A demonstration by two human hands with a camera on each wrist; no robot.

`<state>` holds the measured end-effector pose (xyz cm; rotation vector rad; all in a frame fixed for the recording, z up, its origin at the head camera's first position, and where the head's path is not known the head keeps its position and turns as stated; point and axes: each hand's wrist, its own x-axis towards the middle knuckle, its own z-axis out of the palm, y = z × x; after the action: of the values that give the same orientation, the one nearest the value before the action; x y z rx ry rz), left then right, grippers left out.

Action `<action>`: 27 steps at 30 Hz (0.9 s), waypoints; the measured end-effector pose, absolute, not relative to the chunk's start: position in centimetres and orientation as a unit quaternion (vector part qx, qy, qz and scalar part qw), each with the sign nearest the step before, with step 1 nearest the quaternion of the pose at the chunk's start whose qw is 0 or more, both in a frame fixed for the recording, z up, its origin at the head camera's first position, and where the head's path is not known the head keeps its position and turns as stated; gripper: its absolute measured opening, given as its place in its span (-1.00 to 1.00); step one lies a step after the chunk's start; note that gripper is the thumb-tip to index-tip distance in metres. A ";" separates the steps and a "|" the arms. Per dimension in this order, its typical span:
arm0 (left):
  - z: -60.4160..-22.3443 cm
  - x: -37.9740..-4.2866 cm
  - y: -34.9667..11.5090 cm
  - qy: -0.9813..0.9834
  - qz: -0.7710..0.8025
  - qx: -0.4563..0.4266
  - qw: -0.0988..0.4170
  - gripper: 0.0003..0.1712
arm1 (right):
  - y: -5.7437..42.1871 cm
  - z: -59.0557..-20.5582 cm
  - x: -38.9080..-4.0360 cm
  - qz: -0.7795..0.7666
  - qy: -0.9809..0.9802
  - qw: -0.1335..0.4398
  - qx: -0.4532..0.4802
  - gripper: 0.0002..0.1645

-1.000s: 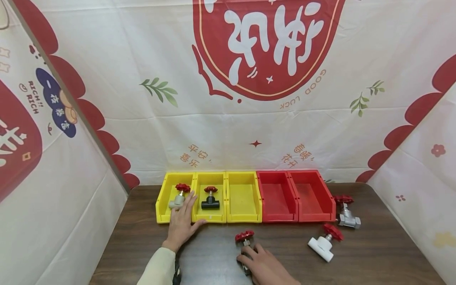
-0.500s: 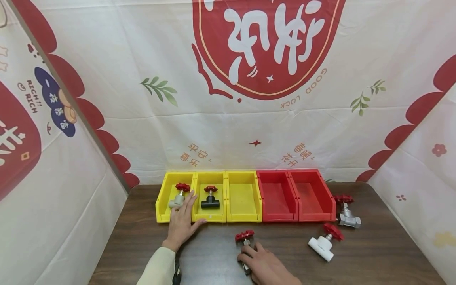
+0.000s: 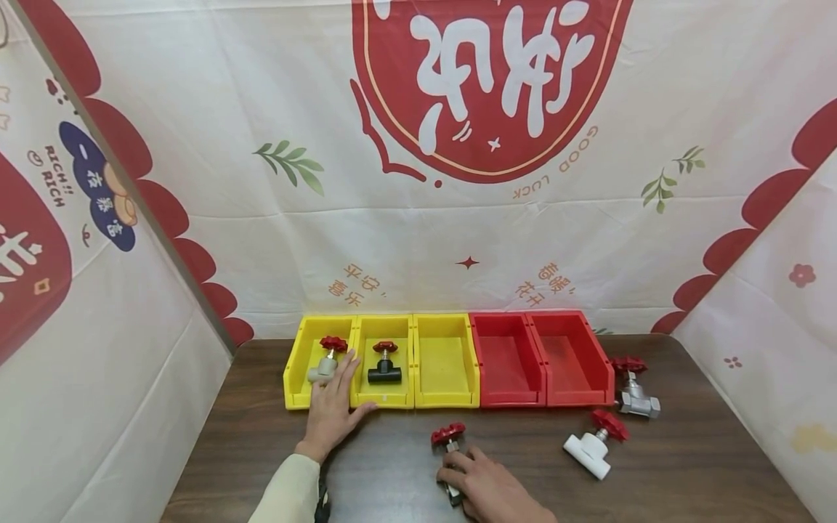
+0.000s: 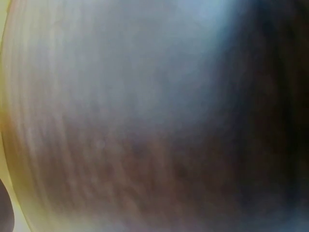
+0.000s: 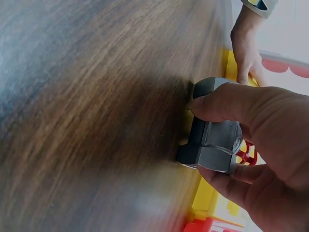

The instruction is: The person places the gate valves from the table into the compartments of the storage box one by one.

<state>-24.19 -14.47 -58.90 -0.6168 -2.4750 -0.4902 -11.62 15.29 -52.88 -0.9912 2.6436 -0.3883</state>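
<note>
My right hand [image 3: 487, 483] grips a dark metal valve [image 5: 215, 133] by its body, thumb on one side and fingers on the other. Its red handwheel [image 3: 448, 434] points toward the bins. My left hand [image 3: 332, 412] lies with straight fingers over the front of the two leftmost yellow bins, thumb spread to the right. Beside its fingertips, a grey valve [image 3: 324, 369] with a red handwheel sits in the first yellow bin [image 3: 298, 399]. A black valve [image 3: 384, 373] stands in the second yellow bin [image 3: 400, 399]. The left wrist view is blurred and shows mostly tabletop.
A third yellow bin [image 3: 447, 359] and two red bins [image 3: 506, 363] continue the row against the cloth backdrop. To the right on the wooden table [image 3: 392, 479] lie a white valve [image 3: 588, 454] and a silver valve [image 3: 637, 403], both with red handwheels.
The head view has shifted very slightly. Both hands and the valves keep nearly the same places.
</note>
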 end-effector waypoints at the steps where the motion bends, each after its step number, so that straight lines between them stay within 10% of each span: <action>1: -58.9 -24.2 -14.5 -0.918 -0.181 -0.228 0.269 0.09 | 15.3 -52.9 -11.6 -0.135 0.918 0.144 -0.344 -0.42; 27: -59.1 -24.3 -14.5 -0.916 -0.179 -0.229 0.278 0.11 | 15.7 -51.1 -13.5 -0.085 0.925 -0.045 -0.369 -0.40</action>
<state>-24.29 -14.52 -59.14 -0.6139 -2.4576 -0.4812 -13.51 15.70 -51.10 -1.1930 2.9901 -0.2741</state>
